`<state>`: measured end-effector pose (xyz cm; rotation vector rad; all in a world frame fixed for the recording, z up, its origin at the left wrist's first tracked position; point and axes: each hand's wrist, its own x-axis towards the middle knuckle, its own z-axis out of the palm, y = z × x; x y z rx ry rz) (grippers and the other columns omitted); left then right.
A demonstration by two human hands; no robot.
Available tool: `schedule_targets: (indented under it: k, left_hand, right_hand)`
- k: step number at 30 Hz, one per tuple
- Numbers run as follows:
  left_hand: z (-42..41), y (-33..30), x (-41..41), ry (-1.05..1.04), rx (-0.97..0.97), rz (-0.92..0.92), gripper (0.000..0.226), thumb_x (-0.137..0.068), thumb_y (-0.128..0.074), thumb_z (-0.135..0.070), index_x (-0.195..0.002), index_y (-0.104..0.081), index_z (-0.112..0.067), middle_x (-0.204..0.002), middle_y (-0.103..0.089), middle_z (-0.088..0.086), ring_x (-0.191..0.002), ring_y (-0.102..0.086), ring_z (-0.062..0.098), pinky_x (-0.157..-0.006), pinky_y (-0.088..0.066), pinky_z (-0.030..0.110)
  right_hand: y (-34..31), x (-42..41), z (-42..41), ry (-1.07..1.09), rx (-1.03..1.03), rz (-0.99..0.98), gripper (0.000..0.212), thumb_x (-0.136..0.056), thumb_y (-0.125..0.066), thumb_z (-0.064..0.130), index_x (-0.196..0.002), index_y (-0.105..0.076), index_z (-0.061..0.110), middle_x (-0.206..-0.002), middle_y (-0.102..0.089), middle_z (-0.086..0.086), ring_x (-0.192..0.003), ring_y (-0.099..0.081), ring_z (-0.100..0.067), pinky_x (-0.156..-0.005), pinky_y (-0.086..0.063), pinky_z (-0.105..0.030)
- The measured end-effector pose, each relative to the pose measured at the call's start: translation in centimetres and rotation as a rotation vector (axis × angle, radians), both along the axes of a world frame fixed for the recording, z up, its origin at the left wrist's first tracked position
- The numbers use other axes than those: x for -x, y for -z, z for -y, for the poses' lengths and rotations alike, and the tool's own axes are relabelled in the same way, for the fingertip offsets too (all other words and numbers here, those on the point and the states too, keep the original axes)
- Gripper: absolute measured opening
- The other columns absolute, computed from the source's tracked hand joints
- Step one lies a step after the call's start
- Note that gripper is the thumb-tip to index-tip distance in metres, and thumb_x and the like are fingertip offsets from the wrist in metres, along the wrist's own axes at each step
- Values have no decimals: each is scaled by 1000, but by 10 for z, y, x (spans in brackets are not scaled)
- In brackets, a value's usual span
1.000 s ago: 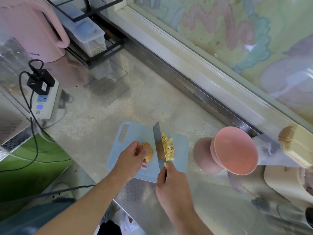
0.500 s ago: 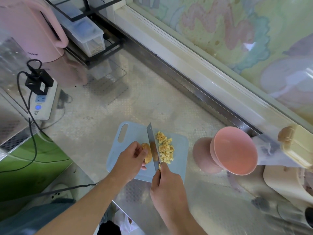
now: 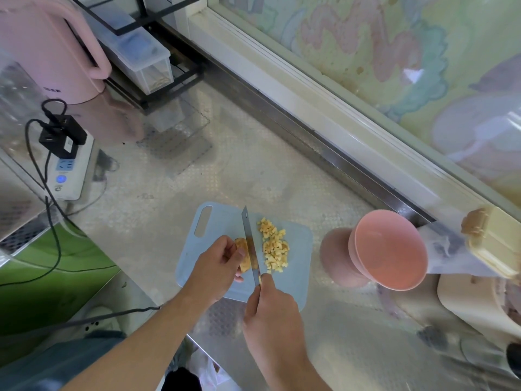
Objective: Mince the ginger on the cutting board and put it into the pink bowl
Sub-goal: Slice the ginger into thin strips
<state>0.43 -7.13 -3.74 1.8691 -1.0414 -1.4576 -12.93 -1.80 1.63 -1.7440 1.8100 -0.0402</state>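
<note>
The right hand (image 3: 272, 309) is gripping the handle of a knife (image 3: 250, 244), fingers wrapped round it at the near edge of the cutting board (image 3: 298, 275). The blade is standing on edge across the board, running away from the person, its far tip reaching toward the board's far edge. The left hand (image 3: 218, 268) is curling over the uncut ginger piece (image 3: 243, 253) and pinching it against the board; that piece is lying tight against the left face of the blade. On the blade's right side, a loose pile of diced ginger (image 3: 275, 251) is sitting on the board, apart from the steel. The board is lying flat on the metal counter (image 3: 253, 165), its handle slot pointing to the far left. The pink bowl (image 3: 390, 249) is standing on the counter just to the right of the board, not touching it; its interior is showing no ginger. Farther left, a white power strip (image 3: 66, 176) with a black plug is resting on the counter. A pink kettle (image 3: 53, 46) is standing at the far left corner.
</note>
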Motion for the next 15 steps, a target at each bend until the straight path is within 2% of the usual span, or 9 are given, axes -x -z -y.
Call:
schedule_targets:
  k: [5, 10, 15]
  left_hand:
    - [-1, 4, -1, -9, 14, -14, 27, -103, -60, -26, -89, -52, -5, -74, -69, 12, -65, -74, 21, -69, -59, 35]
    - [-1, 4, -3, -7, 13, -35, 27, -103, -62, -27, -87, -51, -7, -75, -68, 14, -68, -73, 24, -63, -55, 24]
    - [0, 7, -3, -12, 18, -52, 27, -103, -62, -25, -87, -51, -6, -71, -66, 11, -68, -73, 27, -66, -58, 30]
  right_hand:
    - [1, -3, 0, -6, -12, -8, 6, -102, -32, 23, -97, -33, 25, -68, -46, 4, -67, -51, -19, -45, -25, -28]
    - [0, -3, 1, -18, -21, -23, 12, -101, -33, 22, -109, -43, 21, -70, -46, 5, -71, -53, -20, -45, -25, -26]
    - [-3, -5, 2, -35, -31, -34, 15, -100, -33, 21, -112, -43, 20, -78, -54, 1, -78, -60, -22, -49, -27, -27]
